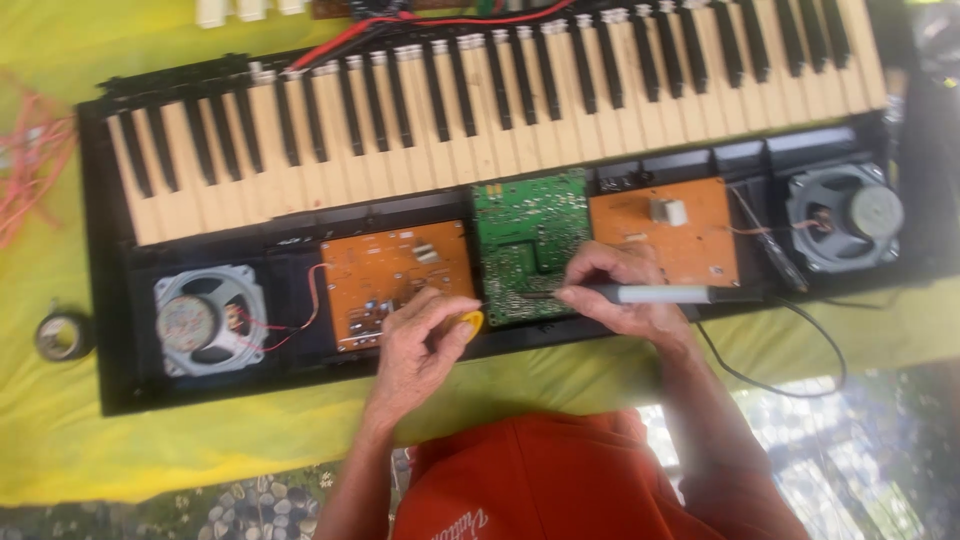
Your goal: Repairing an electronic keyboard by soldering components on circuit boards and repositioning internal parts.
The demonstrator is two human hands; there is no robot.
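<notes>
So the person's got an opened-up electronic keyboard (300,130) lying on a yellow cloth (150,440), keys facing away from them, with the guts exposed along the near edge.

Right hand (620,295) is wrapped around a soldering iron (660,294), grey handle, held pen-style, with the tip pointing left onto the lower part of the green circuit board (528,245) in the middle of the case. Its black cord (790,380) loops off to the right over the cloth. Left hand (420,345) is pinching a small yellow thing (468,324) between thumb and fingers, right at the lower left corner of that green board. Could be a solder holder or a pick, honestly can't tell from here.

Either side of the green board there's an orange board: the left orange board (390,280) sits partly under the left hand, the right orange board (665,230) carries a little white block and sits just above the right hand. A round speaker at each end too: left speaker (205,320) with thin red wires running to the orange board, right speaker (845,215) up by the far end.

Roll of black tape (62,336) sits on the cloth just left of the case, and a tangle of pinkish wire (35,165) above that. Red and black leads (400,25) cross the top of the keys. The person's in an orange shirt (540,480).
</notes>
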